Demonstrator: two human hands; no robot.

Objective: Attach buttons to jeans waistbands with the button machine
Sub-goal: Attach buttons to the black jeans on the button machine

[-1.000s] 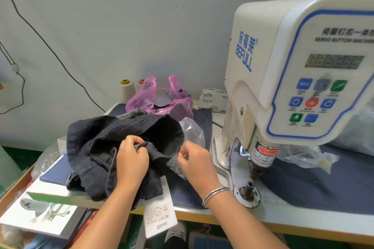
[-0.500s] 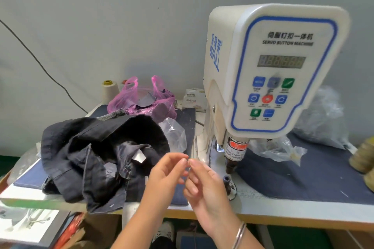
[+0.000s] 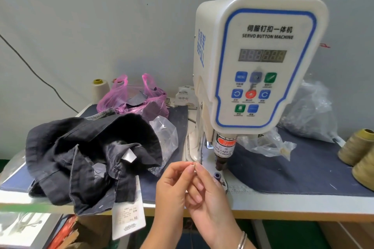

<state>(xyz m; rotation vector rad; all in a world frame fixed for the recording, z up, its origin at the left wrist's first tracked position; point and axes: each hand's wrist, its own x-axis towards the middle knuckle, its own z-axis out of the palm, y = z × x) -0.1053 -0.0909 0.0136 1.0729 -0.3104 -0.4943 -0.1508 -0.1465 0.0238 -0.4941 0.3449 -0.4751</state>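
Note:
Black jeans (image 3: 91, 159) lie crumpled on the left of the table, a white hang tag (image 3: 129, 218) dangling off the front edge. The white servo button machine (image 3: 259, 62) stands at centre right, its punch (image 3: 221, 162) above the small lower die (image 3: 217, 176). My left hand (image 3: 172, 190) and right hand (image 3: 208, 192) meet in front of the machine base. Their fingertips pinch a tiny metal button part (image 3: 193, 165) between them, just left of the die. Neither hand touches the jeans.
A pink plastic bag (image 3: 133, 99) and a cream thread cone (image 3: 100, 89) sit behind the jeans. Clear plastic bags (image 3: 267, 145) lie right of the machine, with olive thread cones (image 3: 358, 149) at the far right. A dark cloth mat (image 3: 293, 174) covers the table.
Both hands let go of the jeans and came together in front of the machine, pinching a small button part. The view swung right, centring the machine.

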